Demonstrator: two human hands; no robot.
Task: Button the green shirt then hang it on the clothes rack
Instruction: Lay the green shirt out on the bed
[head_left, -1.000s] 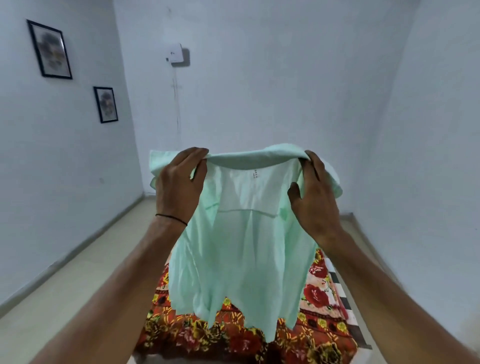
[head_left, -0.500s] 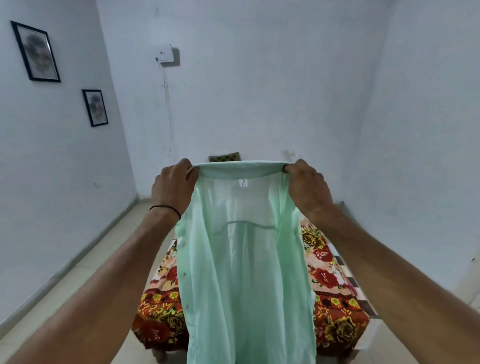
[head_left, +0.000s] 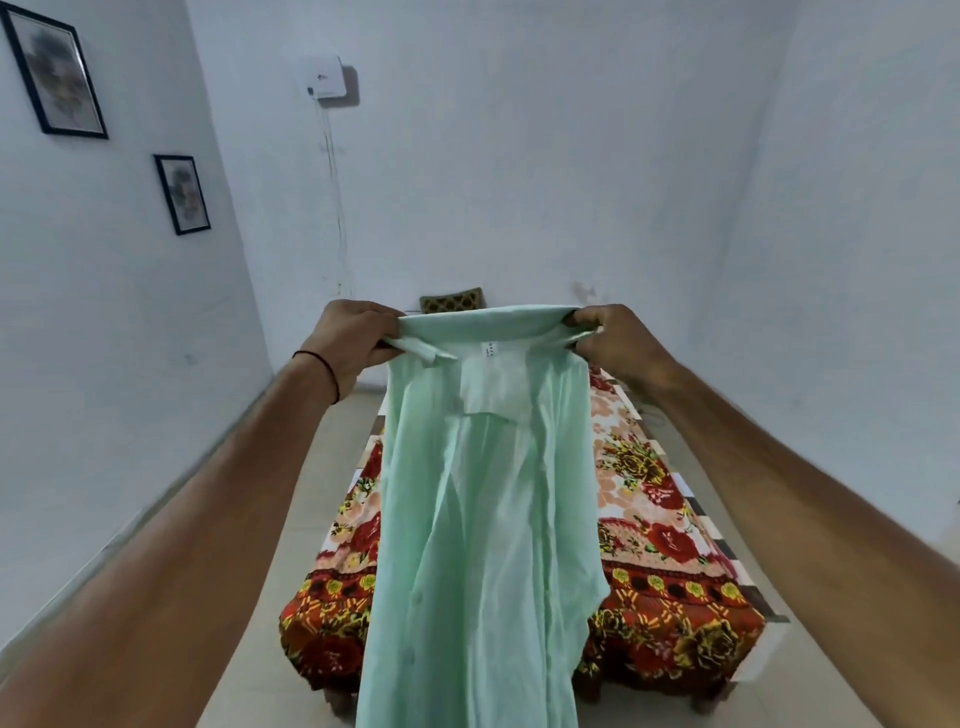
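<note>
A pale mint-green shirt (head_left: 483, 519) hangs in the air in front of me, its inside facing me with a small white neck label near the collar. The front is open and the two halves hang loose, reaching below the frame. My left hand (head_left: 353, 343) grips the left end of the collar. My right hand (head_left: 613, 343) grips the right end at the same height. Both arms are stretched forward over the bed. No clothes rack is in view.
A bed with a red and orange floral cover (head_left: 670, 566) runs away from me under the shirt. A patterned cushion (head_left: 451, 300) stands at its far end against the white wall. Two framed pictures (head_left: 183, 193) hang on the left wall. Pale floor lies either side.
The shirt has been pulled taut at the collar and now hangs straight and lengthened. My hands slid from the shoulders to the collar ends, and the view tipped down over the bed.
</note>
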